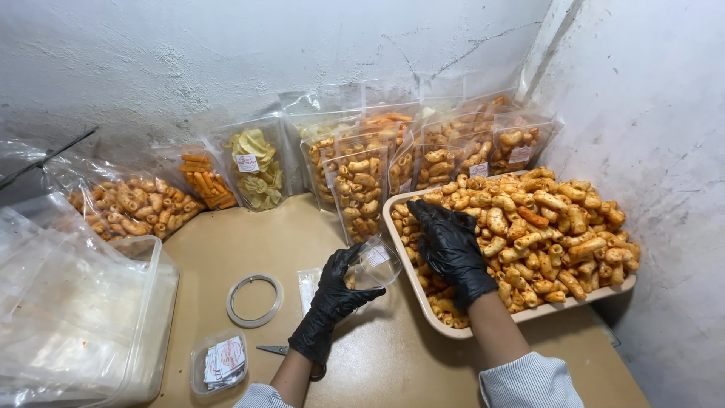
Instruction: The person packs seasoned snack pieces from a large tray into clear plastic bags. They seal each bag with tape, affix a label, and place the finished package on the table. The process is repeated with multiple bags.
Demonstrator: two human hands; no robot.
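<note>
Already a good share of the bagging looks done to me, and going from my left: a clear plastic tub (155, 302) sits at the tabletop's (393, 355) edge under crumpled plastic sheeting, and behind it a large loose bag of orange curled snacks (132, 205) lies against the wall. Nearer me a small clear box of white-and-red paper labels (220, 363) rests by a ring of tape (254, 300), with scissors (276, 350) just beside my wrist. Along the wall stands a row of filled clear pouches: one of orange sticks (204, 181), one of pale yellow chips (257, 168) with a small white label, then many of the curled snacks (359, 189), several bearing the same white square label low on the front. My left hand (332, 295), in a black glove, holds an open clear pouch (374, 264) by its mouth, tilted toward the tray; it looks empty, so this one is not yet filled. My right hand (453, 245), also gloved, lies palm down on the heap, fingers curled into the snacks, though I cannot tell how many it has gathered. The beige tray (423, 310) is heaped high with orange curled pieces (551, 227), so I judge plenty is left to bag.
</note>
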